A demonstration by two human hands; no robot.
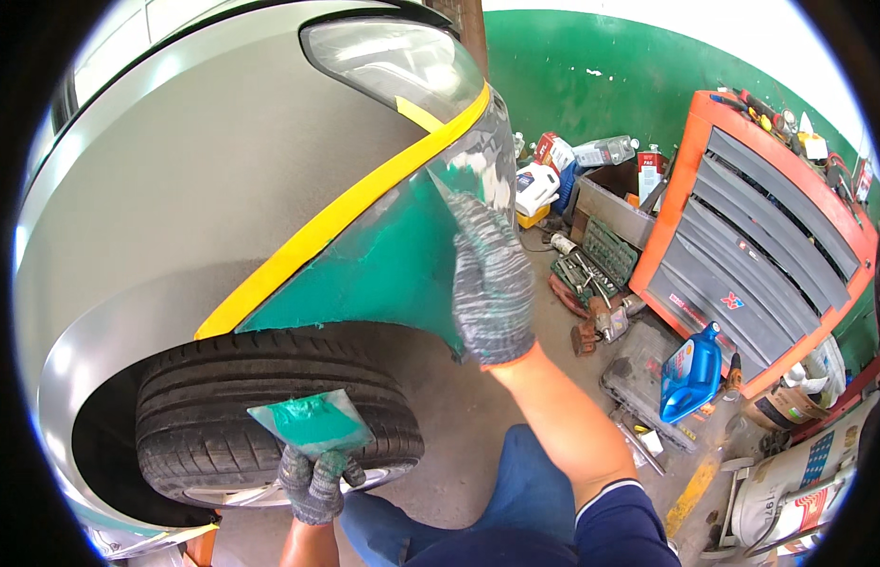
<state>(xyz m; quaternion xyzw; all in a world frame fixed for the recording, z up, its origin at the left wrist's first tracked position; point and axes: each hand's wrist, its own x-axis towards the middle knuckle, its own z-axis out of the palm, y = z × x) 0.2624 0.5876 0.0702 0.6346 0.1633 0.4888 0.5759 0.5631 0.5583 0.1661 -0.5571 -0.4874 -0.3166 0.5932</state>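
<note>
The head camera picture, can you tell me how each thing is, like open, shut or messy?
Left hand, gloved, closed on the plate
Plate, smeared with green paste
Right hand, gloved, up at the green coat; grip unclear
Green coat, spread below the tape; wet or dry unclear
Tape, yellow, stuck on
Headlight, looks unlit
Tyre, mounted
Green tool case, open
Cabinet drawers, look shut
Blue jug, capped

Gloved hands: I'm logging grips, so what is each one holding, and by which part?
The left hand holds the paste-smeared board by its near edge. The right hand is at the green-coated bumper; whether it holds anything cannot be told clearly.
</note>
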